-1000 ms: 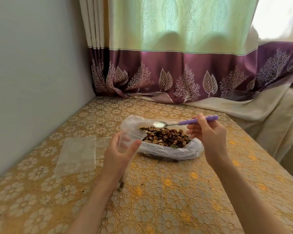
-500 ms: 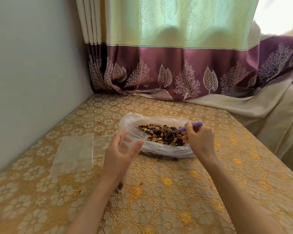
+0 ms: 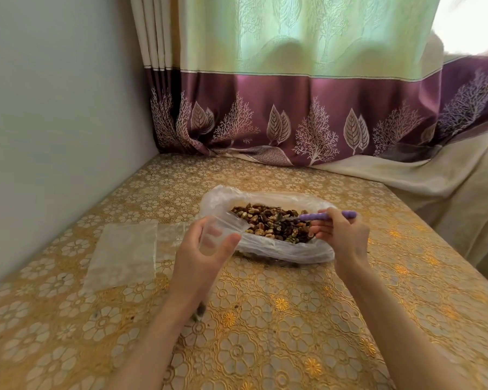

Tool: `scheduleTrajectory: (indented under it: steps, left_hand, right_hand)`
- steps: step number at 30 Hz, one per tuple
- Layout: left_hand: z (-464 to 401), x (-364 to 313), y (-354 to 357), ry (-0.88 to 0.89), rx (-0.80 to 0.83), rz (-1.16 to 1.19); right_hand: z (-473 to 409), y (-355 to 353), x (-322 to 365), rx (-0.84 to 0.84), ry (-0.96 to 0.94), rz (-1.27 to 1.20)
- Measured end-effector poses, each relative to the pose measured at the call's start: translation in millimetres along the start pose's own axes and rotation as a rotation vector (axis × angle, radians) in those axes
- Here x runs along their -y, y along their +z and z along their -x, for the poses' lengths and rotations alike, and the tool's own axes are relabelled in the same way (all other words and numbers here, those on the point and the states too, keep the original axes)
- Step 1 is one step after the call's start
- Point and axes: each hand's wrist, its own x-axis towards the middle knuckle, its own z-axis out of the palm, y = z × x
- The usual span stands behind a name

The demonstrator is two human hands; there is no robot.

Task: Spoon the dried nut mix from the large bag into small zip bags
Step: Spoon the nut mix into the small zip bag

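A large clear plastic bag (image 3: pixel 282 250) lies open on the table, filled with a brown nut mix (image 3: pixel 268 222). My left hand (image 3: pixel 200 257) grips a small clear zip bag (image 3: pixel 223 229) with its mouth held open, just left of the large bag. A few dark nuts show at the small bag's bottom (image 3: pixel 200 312) beside my wrist. My right hand (image 3: pixel 341 235) holds a purple-handled spoon (image 3: pixel 327 215), whose bowl is pushed into the nut mix and mostly hidden.
Empty flat zip bags (image 3: pixel 124 254) lie on the table to the left. The gold floral tablecloth (image 3: pixel 265 333) covers the table. A wall stands on the left, a purple and green curtain (image 3: pixel 293 114) at the back, and the table's edge drops off at the right.
The spoon was raised empty above the large bag a second ago; my right hand has lowered it into the nuts. My left hand keeps the small bag in the same place.
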Motion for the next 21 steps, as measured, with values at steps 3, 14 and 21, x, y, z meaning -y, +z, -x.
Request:
scheduleTrajectory:
  steps: [3, 14, 21]
  left_hand:
    - [-0.2, 2.1, -0.4, -0.009, 0.015, -0.005]
    - [-1.0, 0.3, 1.5, -0.086, -0.003, 0.076]
    - [-0.5, -8.6, -1.1, -0.092, -0.036, 0.168]
  right_hand:
    - [0.8, 2.3, 4.8, 0.017, -0.009, -0.037]
    - [21.6, 27.8, 41.0, 0.276, -0.055, -0.114]
    - [39.8, 42.5, 45.1, 0.481, -0.216, -0.027]
